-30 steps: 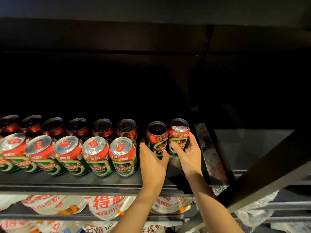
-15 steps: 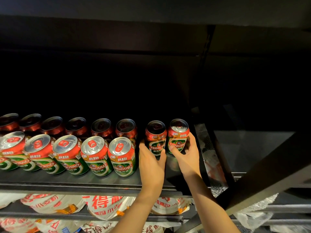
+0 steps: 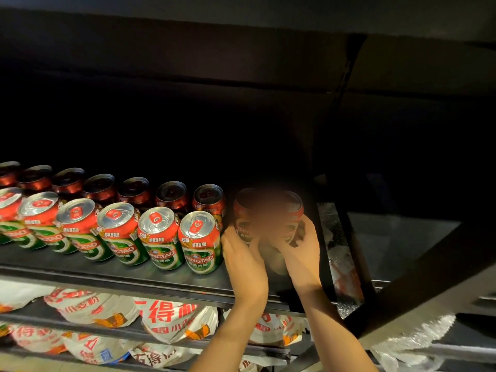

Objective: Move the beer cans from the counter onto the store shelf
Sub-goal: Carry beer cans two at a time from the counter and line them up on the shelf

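At the bottom of the frame two bare forearms rise toward the dark shelf (image 3: 134, 277). The left hand (image 3: 243, 260) reaches up at lower centre, its fingers wrapped around the left can (image 3: 243, 224), which stands upright on the shelf at the right end of the back row. Just to its right, the right hand (image 3: 302, 249) cups the right can (image 3: 292, 221) from the front and side, thumb and fingers curled on its wall. A blurred patch covers the space between the two cans, so whether they touch cannot be told.

Left of the hands, the front row of cans (image 3: 158, 237) runs toward the left edge, red tops and green bodies reading "TSINGTAO" with Chinese characters on a yellow band. Behind them the back row of cans (image 3: 134, 191) sits in shadow.

Below the shelf, across the lower left, lie white bags (image 3: 171, 318) printed with large red Chinese characters.
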Motion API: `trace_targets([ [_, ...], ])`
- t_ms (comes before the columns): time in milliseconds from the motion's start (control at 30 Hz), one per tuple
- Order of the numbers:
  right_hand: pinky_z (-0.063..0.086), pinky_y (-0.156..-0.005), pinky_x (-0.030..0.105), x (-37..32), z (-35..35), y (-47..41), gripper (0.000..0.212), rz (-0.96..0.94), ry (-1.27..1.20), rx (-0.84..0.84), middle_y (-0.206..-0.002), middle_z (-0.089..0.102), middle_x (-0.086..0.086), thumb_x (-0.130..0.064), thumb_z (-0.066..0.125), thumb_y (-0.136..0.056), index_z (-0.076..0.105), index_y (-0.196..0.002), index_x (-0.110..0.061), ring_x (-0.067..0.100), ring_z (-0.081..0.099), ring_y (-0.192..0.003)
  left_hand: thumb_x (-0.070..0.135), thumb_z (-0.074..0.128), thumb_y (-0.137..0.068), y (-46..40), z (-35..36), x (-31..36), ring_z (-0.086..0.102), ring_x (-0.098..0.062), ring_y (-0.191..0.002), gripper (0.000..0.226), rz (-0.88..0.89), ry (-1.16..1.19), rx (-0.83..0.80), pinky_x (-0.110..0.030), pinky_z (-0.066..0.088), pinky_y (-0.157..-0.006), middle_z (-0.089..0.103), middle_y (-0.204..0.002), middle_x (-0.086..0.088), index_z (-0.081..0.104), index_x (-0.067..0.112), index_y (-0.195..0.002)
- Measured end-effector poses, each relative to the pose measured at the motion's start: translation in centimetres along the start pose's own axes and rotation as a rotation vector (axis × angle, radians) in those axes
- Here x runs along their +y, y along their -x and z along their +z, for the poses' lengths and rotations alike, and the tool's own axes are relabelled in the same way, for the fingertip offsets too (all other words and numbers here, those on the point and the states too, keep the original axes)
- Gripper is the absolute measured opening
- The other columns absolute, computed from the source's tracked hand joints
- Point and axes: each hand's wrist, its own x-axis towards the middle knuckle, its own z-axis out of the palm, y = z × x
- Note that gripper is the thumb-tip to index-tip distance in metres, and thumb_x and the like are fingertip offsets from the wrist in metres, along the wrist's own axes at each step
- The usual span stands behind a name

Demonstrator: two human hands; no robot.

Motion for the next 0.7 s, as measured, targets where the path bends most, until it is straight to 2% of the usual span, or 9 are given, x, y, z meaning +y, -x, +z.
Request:
trace_targets([
  [167,0.045,-0.078,0.003,-0.18,0.06,0.15,0.062,-0.001,0.009,-0.003,-0.118,0.058,-0.004,-0.009,0.077,-0.076,0.048,-0.129,-0.019,0.001,0.057,-0.105,0.017,0.057,-0.091,0.18,0.24,0.26,0.049,-0.031,-0.117,0.047,0.014,-0.03,0.005,-0.036,0.045,-0.095,0.049,-0.124,-0.016,0.04,-0.001,-0.131],
  [333,0.044,-0.077,0.002,-0.07,0.05,0.1,0.064,0.007,0.015,0.003,-0.12,0.057,-0.003,-0.012,0.078,-0.074,0.047,-0.13,-0.02,0.003,0.056,-0.107,0.035,0.062,-0.087,0.05,0.17,0.36,0.049,-0.03,-0.116,0.062,0.03,-0.062,-0.009,-0.035,0.045,-0.095,0.048,-0.124,-0.017,0.039,-0.004,-0.13],
  [600,0.043,-0.076,0.0,-0.04,0.21,0.21,0.064,0.008,0.021,0.016,-0.122,0.055,-0.004,-0.013,0.078,-0.076,0.045,-0.13,-0.022,0.0,0.055,-0.106,0.028,0.062,-0.087,-0.06,0.2,0.71,0.051,-0.028,-0.11,0.046,-0.017,-0.087,-0.003,-0.032,0.045,-0.089,0.05,-0.117,-0.013,0.044,0.001,-0.12],
  [700,0.043,-0.075,0.0,-0.09,0.25,0.26,0.062,0.005,0.023,0.016,-0.121,0.054,-0.005,-0.012,0.077,-0.076,0.045,-0.128,-0.025,-0.002,0.054,-0.105,0.027,0.06,-0.088,0.08,0.29,0.49,0.05,-0.029,-0.118,0.054,-0.008,-0.069,0.001,-0.033,0.045,-0.096,0.051,-0.125,-0.015,0.04,-0.001,-0.13],
])
